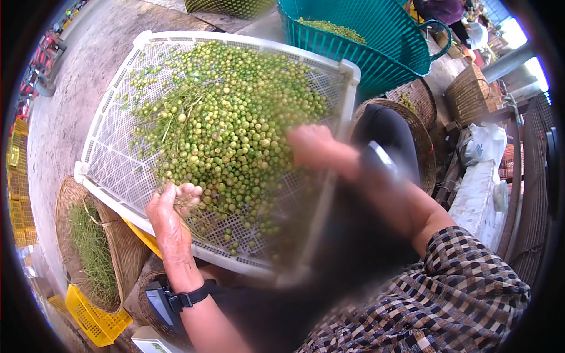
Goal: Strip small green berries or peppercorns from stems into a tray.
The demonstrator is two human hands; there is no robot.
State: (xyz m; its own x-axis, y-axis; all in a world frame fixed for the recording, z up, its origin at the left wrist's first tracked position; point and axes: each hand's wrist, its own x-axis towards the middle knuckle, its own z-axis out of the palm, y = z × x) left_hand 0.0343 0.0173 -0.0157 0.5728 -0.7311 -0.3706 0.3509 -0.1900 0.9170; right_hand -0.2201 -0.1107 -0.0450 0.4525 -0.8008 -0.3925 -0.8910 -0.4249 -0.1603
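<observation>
A shallow white mesh tray (109,138) lies tilted in front of me, heaped with small round green berries (235,126). Thin green stems (182,115) are tangled among them at the left of the heap. My left hand (170,217) is at the tray's near left side, over the berries' edge. Its fingers are curled in; loose stems show beside them, but what they hold is hidden. Over the right part of the heap is my right hand (312,145), smeared by motion, so its fingers cannot be made out.
A teal plastic basket (368,62) with berries stands beyond the tray. At the left, a wicker basket (126,235) holds green stems, with a yellow crate (97,317) below it. More wicker baskets (471,94) stand at the right. A blurry patch covers the tray's near right corner.
</observation>
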